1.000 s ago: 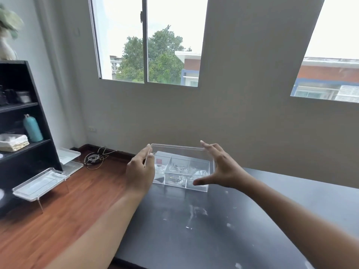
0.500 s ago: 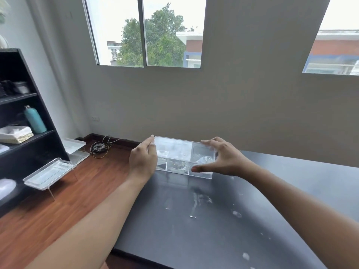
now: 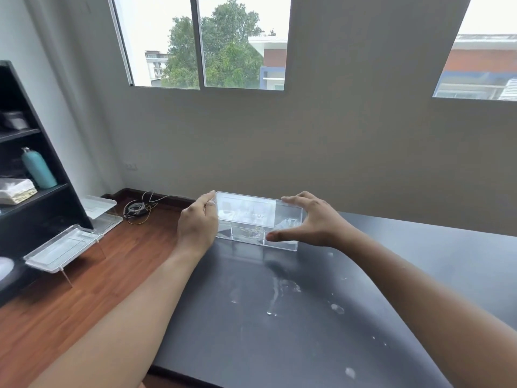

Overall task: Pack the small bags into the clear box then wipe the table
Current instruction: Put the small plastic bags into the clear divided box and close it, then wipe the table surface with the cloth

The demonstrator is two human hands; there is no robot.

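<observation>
A clear box (image 3: 247,237) with compartments stands at the far left corner of the black table (image 3: 293,345). Its clear lid (image 3: 246,206) lies flat on top. Small clear bags (image 3: 285,224) show dimly through the walls. My left hand (image 3: 197,225) grips the left end of the box, fingertips pinching the lid's edge. My right hand (image 3: 314,222) holds the right end, fingers spread over the lid and thumb against the front wall.
Wet smears and white specks (image 3: 282,288) mark the table in front of the box. To the left, a wooden floor holds clear trays (image 3: 61,247) and a cable coil (image 3: 137,210). A black shelf (image 3: 16,130) carries a teal bottle (image 3: 39,169).
The lid, raised and tilted a second ago, has come down flat onto the box. Both hands stayed at the box's ends, and my view dipped toward the table.
</observation>
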